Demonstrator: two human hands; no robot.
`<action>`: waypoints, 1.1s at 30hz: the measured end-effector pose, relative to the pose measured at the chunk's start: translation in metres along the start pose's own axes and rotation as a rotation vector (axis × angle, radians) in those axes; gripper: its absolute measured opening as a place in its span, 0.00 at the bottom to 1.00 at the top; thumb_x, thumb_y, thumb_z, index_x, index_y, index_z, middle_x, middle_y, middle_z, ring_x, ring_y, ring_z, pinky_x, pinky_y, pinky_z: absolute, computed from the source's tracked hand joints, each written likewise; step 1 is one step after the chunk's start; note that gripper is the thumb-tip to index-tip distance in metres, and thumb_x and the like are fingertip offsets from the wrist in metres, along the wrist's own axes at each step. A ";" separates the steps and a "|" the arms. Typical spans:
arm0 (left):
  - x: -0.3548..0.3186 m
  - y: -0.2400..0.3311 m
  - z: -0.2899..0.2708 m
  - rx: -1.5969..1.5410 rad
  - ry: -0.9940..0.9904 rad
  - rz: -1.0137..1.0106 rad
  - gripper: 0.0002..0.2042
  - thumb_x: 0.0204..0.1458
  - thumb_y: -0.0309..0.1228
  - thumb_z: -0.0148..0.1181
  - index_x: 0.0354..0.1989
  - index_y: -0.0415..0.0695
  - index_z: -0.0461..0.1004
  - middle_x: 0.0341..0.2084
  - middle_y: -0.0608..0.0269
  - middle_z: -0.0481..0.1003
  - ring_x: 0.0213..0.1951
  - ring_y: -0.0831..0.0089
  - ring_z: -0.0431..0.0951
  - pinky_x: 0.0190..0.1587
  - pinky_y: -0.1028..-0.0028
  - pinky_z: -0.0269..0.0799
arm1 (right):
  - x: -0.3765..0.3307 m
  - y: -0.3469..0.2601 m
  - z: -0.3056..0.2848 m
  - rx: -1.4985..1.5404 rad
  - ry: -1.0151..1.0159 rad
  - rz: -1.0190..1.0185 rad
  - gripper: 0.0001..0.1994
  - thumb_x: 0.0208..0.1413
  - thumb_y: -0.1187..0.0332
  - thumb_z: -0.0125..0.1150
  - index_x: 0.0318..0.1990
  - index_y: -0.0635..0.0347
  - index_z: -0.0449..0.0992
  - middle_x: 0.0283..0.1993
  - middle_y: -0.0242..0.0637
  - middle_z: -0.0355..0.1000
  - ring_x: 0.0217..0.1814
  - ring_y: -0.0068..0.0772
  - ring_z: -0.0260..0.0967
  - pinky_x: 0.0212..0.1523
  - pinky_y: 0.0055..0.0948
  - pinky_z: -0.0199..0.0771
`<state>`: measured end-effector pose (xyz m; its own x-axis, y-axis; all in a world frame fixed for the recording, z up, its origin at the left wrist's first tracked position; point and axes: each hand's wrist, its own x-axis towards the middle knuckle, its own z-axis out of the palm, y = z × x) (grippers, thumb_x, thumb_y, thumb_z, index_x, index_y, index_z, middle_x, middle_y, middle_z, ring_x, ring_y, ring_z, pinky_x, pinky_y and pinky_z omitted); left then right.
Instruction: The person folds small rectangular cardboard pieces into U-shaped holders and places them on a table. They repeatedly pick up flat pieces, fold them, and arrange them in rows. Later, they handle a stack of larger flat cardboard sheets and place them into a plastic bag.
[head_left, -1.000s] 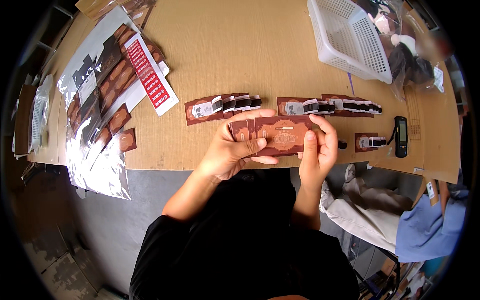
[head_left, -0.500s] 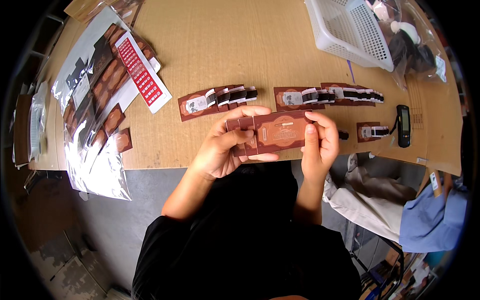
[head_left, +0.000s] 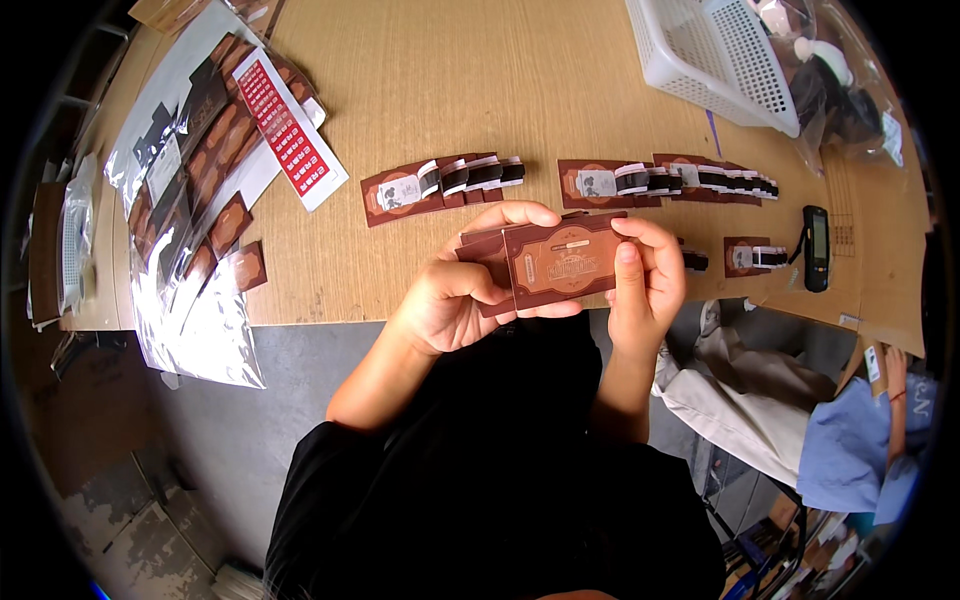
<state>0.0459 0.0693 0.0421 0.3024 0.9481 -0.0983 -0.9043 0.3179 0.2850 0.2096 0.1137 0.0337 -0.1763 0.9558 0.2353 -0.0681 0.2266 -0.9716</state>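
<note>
A white mesh basket and black handheld device sit on the table.

Bright, even light is spread across the wooden worktop, and only soft, short shadows are cast beneath the rows of cards. Glare is caught on the clear plastic sleeves at the left. The centre is rendered sharp; straight edges are bent toward the rim, where detail is smeared and swallowed by a black circular vignette. The floor below is left dimmer.
</note>
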 end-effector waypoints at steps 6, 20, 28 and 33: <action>-0.003 0.001 0.002 0.097 0.013 -0.012 0.22 0.42 0.15 0.42 0.50 0.38 0.56 0.47 0.45 0.61 0.47 0.52 0.67 0.48 0.54 0.66 | -0.001 0.001 -0.001 -0.002 0.007 -0.009 0.07 0.53 0.71 0.51 0.38 0.63 0.69 0.24 0.25 0.64 0.17 0.07 0.50 0.14 0.09 0.50; -0.005 -0.010 -0.002 0.342 0.147 0.157 0.18 0.49 0.16 0.46 0.51 0.37 0.59 0.42 0.51 0.67 0.43 0.64 0.71 0.42 0.62 0.73 | -0.005 -0.001 0.016 -0.683 0.017 -0.455 0.22 0.37 0.71 0.64 0.42 0.72 0.68 0.46 0.48 0.66 0.44 0.45 0.65 0.44 0.33 0.66; -0.020 -0.008 0.003 0.352 0.211 0.155 0.17 0.50 0.20 0.47 0.50 0.35 0.59 0.41 0.51 0.68 0.43 0.66 0.71 0.44 0.65 0.71 | -0.014 0.004 0.011 0.043 0.025 -0.146 0.17 0.42 0.84 0.57 0.43 0.71 0.65 0.42 0.42 0.64 0.42 0.28 0.65 0.42 0.22 0.67; -0.062 0.023 -0.026 0.549 0.354 0.262 0.20 0.46 0.21 0.54 0.49 0.35 0.59 0.36 0.54 0.71 0.40 0.72 0.72 0.43 0.75 0.69 | -0.020 0.000 -0.011 0.082 0.155 -0.050 0.12 0.47 0.77 0.55 0.39 0.65 0.65 0.27 0.34 0.66 0.17 0.12 0.57 0.10 0.10 0.56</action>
<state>-0.0017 0.0182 0.0304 -0.1049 0.9654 -0.2386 -0.6227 0.1233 0.7727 0.2240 0.0971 0.0284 -0.0178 0.9626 0.2702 -0.1542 0.2644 -0.9520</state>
